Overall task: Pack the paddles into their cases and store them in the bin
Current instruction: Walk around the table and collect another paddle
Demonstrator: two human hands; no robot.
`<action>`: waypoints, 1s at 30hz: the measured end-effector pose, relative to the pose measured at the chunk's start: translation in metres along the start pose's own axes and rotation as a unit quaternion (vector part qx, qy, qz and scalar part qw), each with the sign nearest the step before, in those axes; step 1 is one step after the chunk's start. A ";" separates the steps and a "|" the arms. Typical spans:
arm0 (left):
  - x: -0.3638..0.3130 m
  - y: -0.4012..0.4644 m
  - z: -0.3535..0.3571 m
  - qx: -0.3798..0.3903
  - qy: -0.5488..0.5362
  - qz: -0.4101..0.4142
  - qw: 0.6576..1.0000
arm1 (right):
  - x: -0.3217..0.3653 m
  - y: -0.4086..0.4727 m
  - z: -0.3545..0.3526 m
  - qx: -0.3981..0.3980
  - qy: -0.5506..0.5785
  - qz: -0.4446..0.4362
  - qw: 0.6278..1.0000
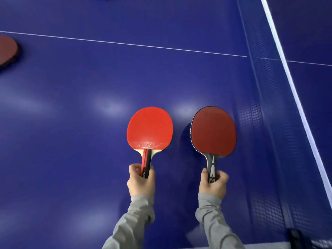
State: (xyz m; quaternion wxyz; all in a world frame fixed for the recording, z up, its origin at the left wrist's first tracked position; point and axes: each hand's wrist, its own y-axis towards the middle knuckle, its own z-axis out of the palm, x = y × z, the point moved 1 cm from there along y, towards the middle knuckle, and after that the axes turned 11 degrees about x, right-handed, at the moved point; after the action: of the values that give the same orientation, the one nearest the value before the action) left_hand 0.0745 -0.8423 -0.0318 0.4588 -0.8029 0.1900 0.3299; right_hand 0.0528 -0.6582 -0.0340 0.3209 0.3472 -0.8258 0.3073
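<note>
So we're holding one paddle in each hand right now: left hand [142, 178] is wrapping its fingers round the handle of the bright red paddle [149, 129], right hand [213, 182] is gripping the handle of the darker red paddle [213, 131]. Both are hovering face-up over the blue table [71, 123], side by side, not touching. No case or bin showing, so we're probably needing to look around for them first, keeping grips low on the handles so the blades slide in clean. Loads of room ahead and left. Net [265, 123] is running just right, so we're watching that edge. Another paddle [8, 51] is sitting far left.
</note>
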 end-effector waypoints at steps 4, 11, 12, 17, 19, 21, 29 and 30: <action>0.029 -0.039 0.022 0.010 -0.019 -0.014 1.000 | -0.019 -0.017 -0.016 0.025 -0.005 0.001 1.000; 0.045 -0.059 0.050 0.094 -0.041 -0.016 0.995 | -0.027 -0.031 -0.030 0.050 -0.011 -0.031 0.998; 0.047 -0.061 0.050 0.117 -0.060 -0.018 0.991 | -0.026 -0.034 -0.029 0.053 -0.012 -0.038 0.998; 0.047 -0.053 0.037 0.206 -0.204 -0.080 0.954 | -0.019 -0.057 -0.011 0.091 -0.007 -0.085 0.992; 0.045 -0.051 0.032 0.238 -0.247 -0.089 0.935 | -0.015 -0.068 0.001 0.096 -0.006 -0.113 0.989; 0.044 -0.051 0.027 0.262 -0.270 -0.099 0.921 | -0.011 -0.078 0.011 0.099 -0.013 -0.132 0.986; 0.041 -0.049 0.024 0.305 -0.298 -0.115 0.897 | -0.006 -0.093 0.029 0.107 -0.107 -0.153 0.977; 0.042 -0.048 0.024 0.305 -0.297 -0.114 0.898 | -0.006 -0.094 0.028 0.106 -0.117 -0.150 0.976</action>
State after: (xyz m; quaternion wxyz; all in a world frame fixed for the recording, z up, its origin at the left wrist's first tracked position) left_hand 0.1250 -0.7975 -0.0407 0.7510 -0.5045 0.0434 0.4238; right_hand 0.1192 -0.7301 -0.0291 0.2261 0.5326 -0.7589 0.2987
